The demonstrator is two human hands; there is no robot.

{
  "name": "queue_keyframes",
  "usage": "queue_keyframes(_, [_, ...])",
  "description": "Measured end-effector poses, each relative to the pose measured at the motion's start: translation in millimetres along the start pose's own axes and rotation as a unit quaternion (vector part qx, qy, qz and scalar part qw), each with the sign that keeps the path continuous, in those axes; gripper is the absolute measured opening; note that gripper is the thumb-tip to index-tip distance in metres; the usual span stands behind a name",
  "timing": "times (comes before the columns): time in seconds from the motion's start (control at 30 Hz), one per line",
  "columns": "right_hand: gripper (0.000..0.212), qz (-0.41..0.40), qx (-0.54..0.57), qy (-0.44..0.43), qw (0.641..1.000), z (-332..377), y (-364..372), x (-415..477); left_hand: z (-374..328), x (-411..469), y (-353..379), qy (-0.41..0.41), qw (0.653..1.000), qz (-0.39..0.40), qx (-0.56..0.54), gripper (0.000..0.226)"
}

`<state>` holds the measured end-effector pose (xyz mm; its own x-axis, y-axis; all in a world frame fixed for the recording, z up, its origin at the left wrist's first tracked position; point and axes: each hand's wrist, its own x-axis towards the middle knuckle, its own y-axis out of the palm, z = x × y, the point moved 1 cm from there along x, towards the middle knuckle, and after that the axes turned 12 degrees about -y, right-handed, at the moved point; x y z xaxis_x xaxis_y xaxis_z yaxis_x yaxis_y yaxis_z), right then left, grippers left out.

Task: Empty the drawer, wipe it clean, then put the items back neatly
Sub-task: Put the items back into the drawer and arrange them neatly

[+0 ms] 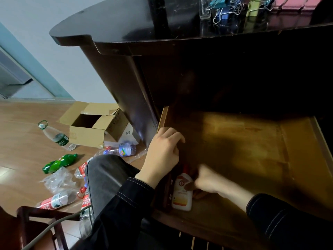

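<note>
The wooden drawer (252, 145) is pulled out under the dark desk, its floor mostly bare. In its near left corner lies a white bottle with a red cap (182, 193), beside a dark flat object (166, 192) that stands against the left wall. My left hand (162, 156) rests on the drawer's left wall, fingers curled over its edge. My right hand (205, 179) is blurred, right next to the white bottle; whether it holds anything cannot be made out.
On the dark desk top (126, 24) stand a glass and binder clips (225, 9). An open cardboard box (93, 125) and several plastic bottles (59, 163) lie on the floor at left. A wooden chair (36, 230) is at the bottom left.
</note>
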<state>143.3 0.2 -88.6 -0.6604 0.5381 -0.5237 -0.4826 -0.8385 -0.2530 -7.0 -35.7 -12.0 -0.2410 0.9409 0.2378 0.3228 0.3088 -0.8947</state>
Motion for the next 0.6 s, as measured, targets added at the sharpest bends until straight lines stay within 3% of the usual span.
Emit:
queue_keyframes(0.1, [0.042,0.020,-0.096,-0.005,0.995,-4,6,0,-1,0,0,-0.010,1.000,0.000,-0.007,0.036])
queue_keyframes(0.23, [0.038,0.013,-0.263,-0.051,0.963,-2,2,2,-3,0,1,-0.015,0.999,-0.007,-0.030,0.033])
queue_keyframes(0.4, [0.091,-0.053,-0.384,-0.223,0.894,7,-12,6,4,0,-1,-0.076,0.992,-0.048,-0.085,0.035])
queue_keyframes(0.5, [0.107,0.007,-0.424,-0.291,0.858,7,-7,10,6,1,-3,-0.105,0.987,-0.051,-0.110,0.038])
queue_keyframes(0.6, [0.117,0.064,-0.408,-0.291,0.863,4,-1,16,7,1,-5,-0.116,0.986,-0.040,-0.111,0.036])
